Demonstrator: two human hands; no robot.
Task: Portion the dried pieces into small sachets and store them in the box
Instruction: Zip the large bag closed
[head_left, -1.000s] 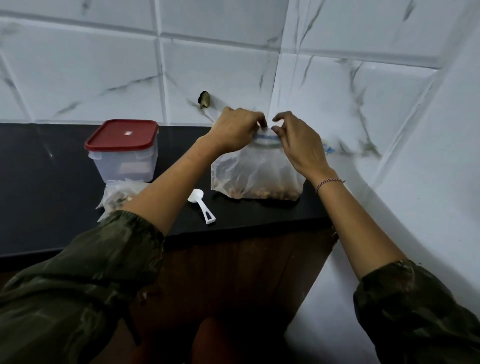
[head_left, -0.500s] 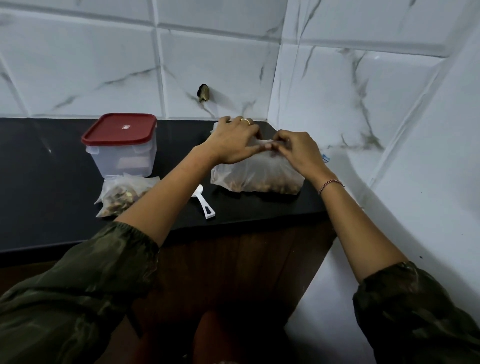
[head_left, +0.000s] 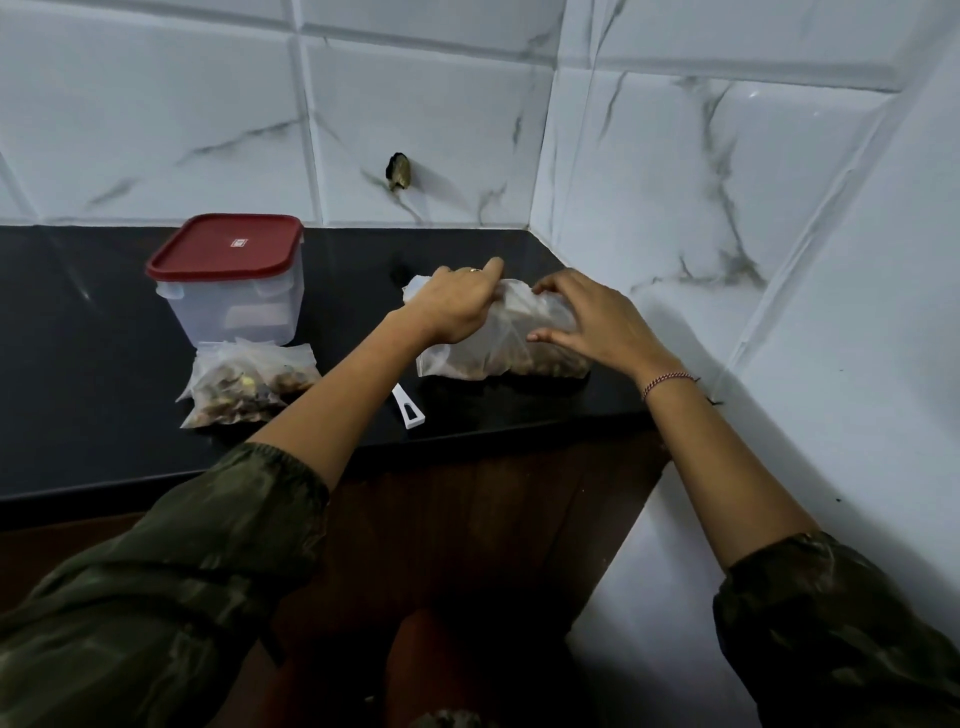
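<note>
One large clear bag (head_left: 498, 345) of soft, crinkled plastic is lying on its side on the glossy black counter (head_left: 78, 338), near the tiled corner, with brown dried pieces (head_left: 550, 364) showing through its lower edge. Two bare hands are working on it. The left hand (head_left: 457, 306), wearing one ring (head_left: 474, 269), is curling its fingers over the bag's crumpled top and gripping it. The right hand (head_left: 592, 322), with one thin braided bracelet (head_left: 667, 382) at the wrist, is arching over the bag's right end, clasping it between thumb and fingertips.

To the left, one square translucent plastic box (head_left: 228, 312) is standing upright with its rounded red lid (head_left: 226, 247) on. Small filled sachets (head_left: 249, 382) are lying heaped just in front of it, perhaps two, though the wrinkled film is making the count unsure. One white plastic scoop (head_left: 408, 410) is lying between the heap and the bag, its bowl hidden by the left forearm.
</note>
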